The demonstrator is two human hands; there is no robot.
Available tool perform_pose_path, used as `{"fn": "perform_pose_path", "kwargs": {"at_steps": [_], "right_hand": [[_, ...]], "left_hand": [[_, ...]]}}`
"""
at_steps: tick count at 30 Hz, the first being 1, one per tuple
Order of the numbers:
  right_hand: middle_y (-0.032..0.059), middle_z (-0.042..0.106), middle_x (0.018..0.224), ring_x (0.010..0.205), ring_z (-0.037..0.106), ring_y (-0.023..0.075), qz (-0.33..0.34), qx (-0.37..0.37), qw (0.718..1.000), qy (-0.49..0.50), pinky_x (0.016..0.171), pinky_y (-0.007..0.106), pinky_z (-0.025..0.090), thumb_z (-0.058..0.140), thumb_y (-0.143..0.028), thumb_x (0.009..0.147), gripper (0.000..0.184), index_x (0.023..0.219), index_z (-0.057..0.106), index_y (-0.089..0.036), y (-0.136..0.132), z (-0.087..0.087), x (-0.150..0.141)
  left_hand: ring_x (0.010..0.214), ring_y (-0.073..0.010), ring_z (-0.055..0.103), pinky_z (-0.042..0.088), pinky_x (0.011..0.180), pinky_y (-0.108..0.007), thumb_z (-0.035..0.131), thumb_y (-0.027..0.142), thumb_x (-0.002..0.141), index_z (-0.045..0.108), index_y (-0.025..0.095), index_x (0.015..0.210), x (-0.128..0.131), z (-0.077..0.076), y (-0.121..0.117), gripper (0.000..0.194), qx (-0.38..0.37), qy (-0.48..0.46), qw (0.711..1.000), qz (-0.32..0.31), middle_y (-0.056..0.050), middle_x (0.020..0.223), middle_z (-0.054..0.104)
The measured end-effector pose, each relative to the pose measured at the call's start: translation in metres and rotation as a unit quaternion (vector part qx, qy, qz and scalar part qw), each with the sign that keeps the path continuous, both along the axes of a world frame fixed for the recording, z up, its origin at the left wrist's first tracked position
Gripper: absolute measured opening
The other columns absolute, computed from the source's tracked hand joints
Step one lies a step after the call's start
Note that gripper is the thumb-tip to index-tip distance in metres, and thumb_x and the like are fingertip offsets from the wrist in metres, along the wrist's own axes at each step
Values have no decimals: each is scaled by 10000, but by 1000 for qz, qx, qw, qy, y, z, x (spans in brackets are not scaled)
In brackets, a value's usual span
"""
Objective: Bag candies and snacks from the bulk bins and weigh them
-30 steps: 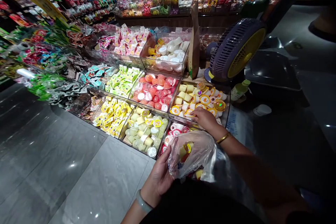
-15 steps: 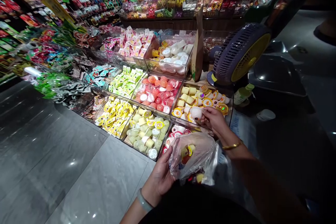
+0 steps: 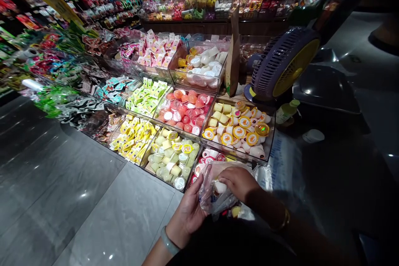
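Observation:
My left hand [image 3: 190, 208] grips the left edge of a clear plastic bag [image 3: 215, 205], holding its mouth open in front of the bins. My right hand [image 3: 238, 183] is at the bag's opening, its fingers closed on a white jelly cup [image 3: 220, 186]. Part of the cup is hidden behind the fingers. Just beyond the hands lies a bin of white and yellow jelly cups with orange-rimmed lids [image 3: 239, 132]. A bin of red-lidded cups [image 3: 209, 157] is partly covered by the bag.
Bins of green cups [image 3: 174, 158], red cups [image 3: 187, 112] and yellow packets [image 3: 134, 139] stand to the left. A purple fan [image 3: 283, 64] and a brown paper bag [image 3: 232, 62] are at the back right. Near the fan are a green-capped bottle [image 3: 287, 111] and a white cup [image 3: 313, 136].
My right hand has moved from the bin of orange-lidded cups down to the bag's mouth, carrying the white jelly cup. My left hand still holds the bag in nearly the same place.

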State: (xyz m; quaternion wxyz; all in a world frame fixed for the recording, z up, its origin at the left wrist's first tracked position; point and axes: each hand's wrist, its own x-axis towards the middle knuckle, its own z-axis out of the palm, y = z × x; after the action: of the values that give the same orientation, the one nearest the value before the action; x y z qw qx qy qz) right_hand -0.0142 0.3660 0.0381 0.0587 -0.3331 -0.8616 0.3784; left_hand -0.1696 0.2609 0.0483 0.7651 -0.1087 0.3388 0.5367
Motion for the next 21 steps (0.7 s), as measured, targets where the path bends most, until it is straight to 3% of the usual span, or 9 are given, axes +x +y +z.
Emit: {"fn": "perform_pose_path", "kwargs": {"at_steps": [3,6,10,13,17,21], "right_hand": [[42,767,911,869,680,208,-21,-16,995,94,787,302,487,522,-339,953,259,902,754,-238,13,5,6],[34,764,928,865,686,201,-99,-34,982,155,775,292,504,514,-383,961,278,935,744,-230,43,7,12],[48,746,1039,968,668,214,-165,63,982,71,859,305,489,569,-260,921,197,999,745,-220,96,-9,4],[56,690,1196,1071,630,210,-122,129,984,-14,900,293,470,572,-182,904,274,1122,726,-244,122,-26,-11],[37,634,1311,1145,594,191,-16,178,981,-71,908,259,449,526,-138,915,392,1252,661,-286,132,-38,-31],[57,679,1221,1089,609,208,43,224,968,-106,848,261,441,524,-162,919,306,1160,692,-248,134,-38,-39]], "left_hand": [[715,-162,705,553,674,-258,584,374,941,504,202,1413,-1,0,-2,509,-5,5,1000,11,-51,896,755],[832,-197,720,566,752,-292,565,363,951,533,168,1385,0,1,-2,477,-8,12,1000,3,-96,1005,756],[909,-213,720,565,823,-315,556,349,956,578,172,1336,3,2,-3,420,-3,16,1000,10,-93,1022,761],[927,-218,719,563,823,-316,557,335,956,583,185,1329,3,3,-3,403,-3,16,1000,16,-83,1027,763],[799,-198,729,562,708,-275,562,337,953,598,193,1312,1,4,-5,388,-21,16,1000,12,-70,945,773],[780,-207,732,568,698,-289,552,357,957,615,160,1285,-1,3,-7,387,-33,19,999,-1,-90,939,776]]}}
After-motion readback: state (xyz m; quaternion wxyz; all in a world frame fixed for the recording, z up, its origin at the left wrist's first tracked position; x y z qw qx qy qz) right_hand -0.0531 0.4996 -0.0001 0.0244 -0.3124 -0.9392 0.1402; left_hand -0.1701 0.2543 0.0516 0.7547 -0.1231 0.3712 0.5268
